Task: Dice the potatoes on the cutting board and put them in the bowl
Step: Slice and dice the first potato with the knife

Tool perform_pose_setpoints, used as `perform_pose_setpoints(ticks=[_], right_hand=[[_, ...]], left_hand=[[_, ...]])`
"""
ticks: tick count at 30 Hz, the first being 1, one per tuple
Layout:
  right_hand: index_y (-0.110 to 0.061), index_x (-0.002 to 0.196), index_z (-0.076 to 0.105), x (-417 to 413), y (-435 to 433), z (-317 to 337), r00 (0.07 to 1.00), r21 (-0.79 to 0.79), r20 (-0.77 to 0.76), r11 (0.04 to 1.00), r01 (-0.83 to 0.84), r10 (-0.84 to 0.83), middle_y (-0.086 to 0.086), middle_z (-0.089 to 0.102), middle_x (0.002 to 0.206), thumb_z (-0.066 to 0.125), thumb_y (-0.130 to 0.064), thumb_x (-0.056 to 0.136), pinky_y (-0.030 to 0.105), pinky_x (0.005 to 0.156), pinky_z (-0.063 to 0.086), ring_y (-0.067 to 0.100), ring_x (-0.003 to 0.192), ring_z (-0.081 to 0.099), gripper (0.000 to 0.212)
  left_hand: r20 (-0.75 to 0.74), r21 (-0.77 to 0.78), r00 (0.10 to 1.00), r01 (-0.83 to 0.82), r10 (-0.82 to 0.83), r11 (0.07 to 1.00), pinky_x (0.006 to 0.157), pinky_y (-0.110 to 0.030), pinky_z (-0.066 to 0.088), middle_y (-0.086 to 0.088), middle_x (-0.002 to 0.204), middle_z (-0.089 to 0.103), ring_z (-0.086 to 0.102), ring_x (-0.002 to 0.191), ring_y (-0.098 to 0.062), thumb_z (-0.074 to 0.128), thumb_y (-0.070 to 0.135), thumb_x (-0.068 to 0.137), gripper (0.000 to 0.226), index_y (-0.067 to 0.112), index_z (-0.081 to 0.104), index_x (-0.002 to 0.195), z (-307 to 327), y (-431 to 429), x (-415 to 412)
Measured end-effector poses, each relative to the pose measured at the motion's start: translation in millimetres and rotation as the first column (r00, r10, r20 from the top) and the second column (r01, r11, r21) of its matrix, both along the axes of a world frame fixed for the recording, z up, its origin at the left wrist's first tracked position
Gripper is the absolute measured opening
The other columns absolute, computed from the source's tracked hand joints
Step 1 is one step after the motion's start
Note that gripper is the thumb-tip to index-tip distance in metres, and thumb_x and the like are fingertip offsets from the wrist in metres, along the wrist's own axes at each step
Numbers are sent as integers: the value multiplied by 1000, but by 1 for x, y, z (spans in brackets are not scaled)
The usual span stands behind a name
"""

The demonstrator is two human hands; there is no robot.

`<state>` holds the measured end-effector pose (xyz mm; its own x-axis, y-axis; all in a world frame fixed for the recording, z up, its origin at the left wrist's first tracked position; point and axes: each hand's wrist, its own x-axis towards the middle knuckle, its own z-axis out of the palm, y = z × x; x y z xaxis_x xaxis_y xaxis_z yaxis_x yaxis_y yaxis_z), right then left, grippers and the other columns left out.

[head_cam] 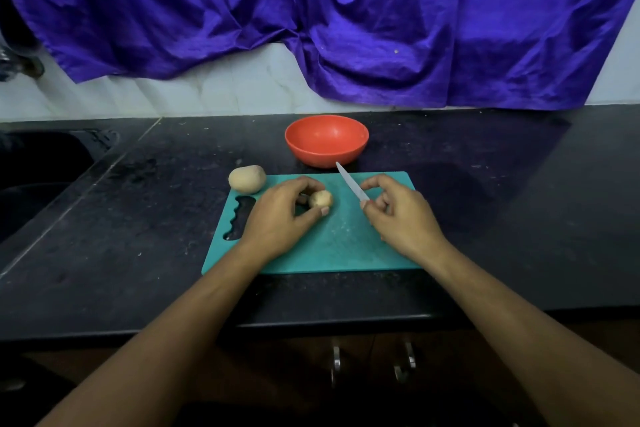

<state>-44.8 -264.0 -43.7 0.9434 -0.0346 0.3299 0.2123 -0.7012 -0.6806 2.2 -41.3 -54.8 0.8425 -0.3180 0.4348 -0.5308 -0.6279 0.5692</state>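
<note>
Behind everything, a big purple cloth (346,17) draped down to a dark worktop (104,218). On the worktop, one teal cutting board (332,246), and just beyond its far edge one red bowl (326,139), nothing in it. Two potatoes in all: a larger potato (247,178) lying at the board's far left corner, whole and untouched, and a smaller potato (321,199) on the board, pinned in place. Left hand (280,218) curled over that smaller potato, thumb and fingers closed around it. Right hand (401,215) closed on the handle of one knife (351,182), blade lifted and angled up toward the bowl, clear of the potato. No cuts made, no diced pieces anywhere, so seemingly the very start: steadying for a first cut. Next, probably: blade swung over and down onto the held potato, left fingertips tucked well back from the cutting line.
</note>
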Motion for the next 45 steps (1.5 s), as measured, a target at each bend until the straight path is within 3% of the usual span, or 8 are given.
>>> perform_pose_setpoints(ticks=[6, 18, 24, 28, 30, 32, 35, 45], right_hand=[[-32, 121, 66, -5, -1, -7, 999, 1, 39, 1000, 3, -3, -1, 57, 64, 65, -19, 95, 35, 54, 44, 9, 53, 49, 29], [-39, 133, 63, -18, 4, 4, 999, -167, 8, 985, -45, 47, -12, 53, 60, 62, -30, 98, 22, 51, 35, 6, 56, 53, 36], [-42, 135, 61, -21, 12, 12, 998, -170, -33, 984, -51, 46, -12, 55, 63, 60, -32, 99, 30, 53, 44, 7, 56, 53, 37], [-42, 134, 62, -25, 13, 12, 999, -209, -34, 977, -42, 35, -15, 47, 57, 60, -33, 99, 25, 53, 33, 5, 53, 48, 36], [-42, 135, 62, -27, 14, 14, 998, -223, -45, 974, -41, 31, -18, 56, 64, 60, -33, 99, 26, 56, 42, 4, 60, 55, 37], [-43, 137, 60, -28, 15, 15, 998, -232, -61, 972, -47, 34, -17, 72, 93, 59, -34, 99, 32, 73, 56, 5, 84, 67, 39], [-42, 137, 61, -28, 17, 16, 998, -258, -60, 965, -43, 29, -14, 72, 121, 58, -35, 97, 41, 89, 58, 11, 106, 69, 40], [-40, 136, 63, -19, 29, 35, 996, -369, -88, 929, -30, -3, -9, 70, 128, 57, -30, 94, 42, 95, 56, 18, 116, 66, 43]], left_hand=[[-38, -96, 999, 13, -17, 995, 85, -34, 58, 16, 98, 72, 68, 92, 0, 81, 39, 84, 32, 27, 68, 111, 0, 1, -2], [-84, -96, 996, 1, -9, 995, 85, -32, 59, 20, 95, 73, 68, 90, 4, 82, 43, 83, 28, 30, 73, 106, 4, 2, -6], [-101, -137, 995, -4, -10, 991, 86, -31, 60, 18, 94, 74, 69, 89, 3, 85, 41, 79, 29, 28, 72, 102, 3, 2, -6], [-103, -145, 995, -7, -8, 989, 85, -32, 60, 20, 92, 75, 69, 87, 4, 85, 41, 79, 27, 30, 74, 101, 3, 2, -6], [-101, -143, 995, -19, 4, 990, 85, -33, 60, 21, 91, 75, 69, 87, 5, 85, 42, 79, 27, 30, 75, 101, 3, 2, -6], [-97, -142, 995, -31, 18, 989, 84, -33, 60, 21, 91, 75, 69, 86, 6, 86, 43, 78, 29, 29, 77, 101, 2, 3, -6], [-89, -135, 996, -44, 32, 990, 83, -34, 60, 21, 90, 76, 69, 84, 7, 87, 43, 76, 31, 29, 78, 103, 1, 3, -6], [-66, -122, 997, -58, 50, 991, 79, -29, 60, 21, 86, 76, 69, 80, 8, 87, 41, 77, 29, 30, 80, 103, 1, 4, -6]])
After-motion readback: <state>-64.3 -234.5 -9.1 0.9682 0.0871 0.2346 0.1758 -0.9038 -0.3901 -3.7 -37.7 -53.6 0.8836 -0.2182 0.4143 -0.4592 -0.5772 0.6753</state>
